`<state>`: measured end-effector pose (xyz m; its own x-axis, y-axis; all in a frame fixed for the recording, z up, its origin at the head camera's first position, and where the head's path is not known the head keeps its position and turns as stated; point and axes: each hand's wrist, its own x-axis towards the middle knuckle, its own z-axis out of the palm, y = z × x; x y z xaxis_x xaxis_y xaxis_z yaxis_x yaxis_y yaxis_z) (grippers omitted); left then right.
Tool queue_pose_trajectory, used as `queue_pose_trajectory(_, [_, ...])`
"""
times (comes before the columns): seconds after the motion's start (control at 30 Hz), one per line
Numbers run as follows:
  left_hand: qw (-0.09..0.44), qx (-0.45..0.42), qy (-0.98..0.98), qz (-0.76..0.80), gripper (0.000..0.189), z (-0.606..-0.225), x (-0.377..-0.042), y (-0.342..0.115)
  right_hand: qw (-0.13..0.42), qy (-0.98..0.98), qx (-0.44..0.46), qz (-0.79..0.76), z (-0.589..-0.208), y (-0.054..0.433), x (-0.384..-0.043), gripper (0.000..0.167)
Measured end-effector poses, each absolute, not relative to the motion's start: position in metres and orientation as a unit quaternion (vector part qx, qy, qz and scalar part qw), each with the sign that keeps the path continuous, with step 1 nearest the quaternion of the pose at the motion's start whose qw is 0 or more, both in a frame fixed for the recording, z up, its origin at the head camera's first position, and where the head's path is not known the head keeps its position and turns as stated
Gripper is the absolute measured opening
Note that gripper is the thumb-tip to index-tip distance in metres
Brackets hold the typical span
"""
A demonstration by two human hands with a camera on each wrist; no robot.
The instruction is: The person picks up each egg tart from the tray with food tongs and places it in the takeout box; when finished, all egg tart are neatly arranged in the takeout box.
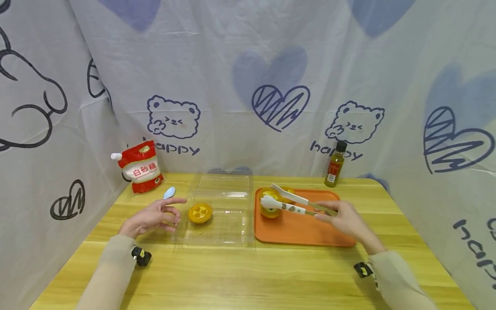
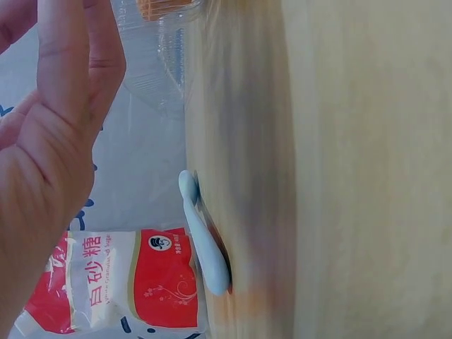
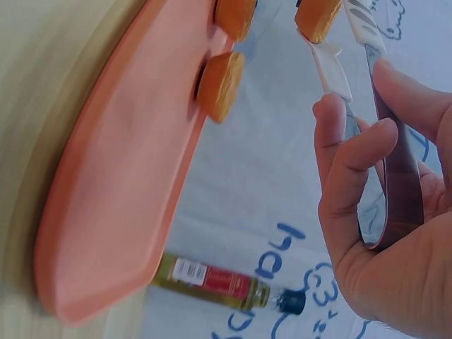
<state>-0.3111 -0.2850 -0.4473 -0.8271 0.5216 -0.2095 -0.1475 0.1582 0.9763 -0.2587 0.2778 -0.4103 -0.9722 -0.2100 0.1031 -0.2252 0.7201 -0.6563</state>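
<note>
My right hand [image 1: 342, 219] holds a pair of tongs [image 1: 293, 208] with white, paw-shaped tips, above an orange tray [image 1: 306, 230]. In the right wrist view, an egg tart [image 3: 318, 18] sits between the tong tips, lifted off the tray. Two more tarts rest on the tray, one of them [image 3: 222, 86] near its far edge. My left hand [image 1: 155, 217] hovers at the left side of a clear plastic container [image 1: 232, 219], fingers loosely extended and holding nothing. Inside that container, toward the left, lies another tart [image 1: 200, 213].
A red and white bag of sugar [image 1: 143, 170] stands at the back left, with a light blue spoon [image 1: 169, 192] in front of it. Behind the tray stands a bottle of yellowish oil [image 1: 335, 167]. Printed cloth hangs around the wooden table [image 1: 232, 280].
</note>
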Motion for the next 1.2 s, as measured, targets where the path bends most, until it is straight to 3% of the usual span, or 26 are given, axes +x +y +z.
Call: queue_pose_trajectory(1.2, [0.274,0.134,0.708,0.637,0.074,-0.447,-0.312,-0.284,-0.013,-0.911,0.210,0.356,-0.416,0.196,-0.265,0.035])
